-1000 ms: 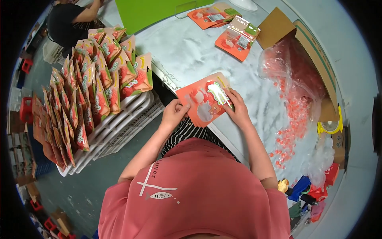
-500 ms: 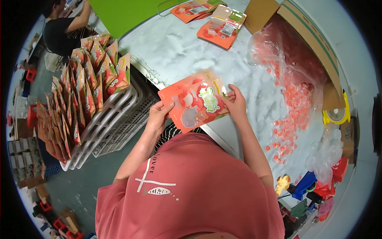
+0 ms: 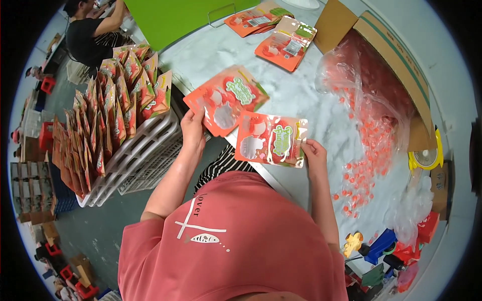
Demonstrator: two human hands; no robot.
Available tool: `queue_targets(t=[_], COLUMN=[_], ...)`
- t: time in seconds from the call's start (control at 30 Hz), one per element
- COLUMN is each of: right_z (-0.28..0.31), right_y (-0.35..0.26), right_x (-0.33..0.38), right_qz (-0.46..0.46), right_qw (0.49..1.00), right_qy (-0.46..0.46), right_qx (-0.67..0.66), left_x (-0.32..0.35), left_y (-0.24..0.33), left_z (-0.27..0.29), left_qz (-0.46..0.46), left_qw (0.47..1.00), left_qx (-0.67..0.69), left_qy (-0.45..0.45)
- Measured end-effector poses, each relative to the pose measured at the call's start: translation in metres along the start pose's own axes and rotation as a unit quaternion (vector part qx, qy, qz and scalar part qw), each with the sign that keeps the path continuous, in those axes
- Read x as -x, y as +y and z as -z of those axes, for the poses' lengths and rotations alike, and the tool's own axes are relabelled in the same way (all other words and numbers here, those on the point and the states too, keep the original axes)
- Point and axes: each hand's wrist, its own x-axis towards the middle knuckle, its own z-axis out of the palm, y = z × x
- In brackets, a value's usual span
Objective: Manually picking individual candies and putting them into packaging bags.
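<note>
Two flat red printed pouches are held apart above the near table edge. My left hand (image 3: 194,128) pinches the lower left corner of the left pouch (image 3: 213,98), which is tilted and slightly blurred. By its right edge, my right hand (image 3: 314,152) grips the other pouch (image 3: 262,138), nearer to my body. Both pouches show their printed fronts with a window in each. At the table's far side lie stacked pouches (image 3: 287,46) with their backs up, and another pouch stack (image 3: 251,21) beside them.
Filled pouches (image 3: 108,110) stand in rows in a white plastic crate (image 3: 150,145) at left. Small red wrapped pieces (image 3: 371,135) spill from a bag-lined carton (image 3: 401,55) at right. A yellow-rimmed scale (image 3: 427,150) stands beyond. A co-worker (image 3: 90,35) works at far left.
Both hands were on what looked like one pouch; now each holds a separate pouch. My right hand has moved toward me and slightly right, and the left pouch has swung up and left.
</note>
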Motion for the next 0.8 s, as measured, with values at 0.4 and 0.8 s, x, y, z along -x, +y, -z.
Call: queue_targets(t=[0.4,0.8], right_z=[0.002,-0.027], right_y=[0.01,-0.005], right_x=[0.01,0.025], right_qz=[-0.012,-0.019], right_qw=[1.0,0.999], right_qy=[0.011,-0.025], right_qx=[0.022,-0.039], left_x=[-0.064,0.06], left_y=[-0.009,0.003], left_z=[-0.02,-0.029], left_qz=[-0.081,-0.29], left_qw=[0.994,0.868], left_qx=[0.018,-0.374], left_qy=[0.071,-0.153])
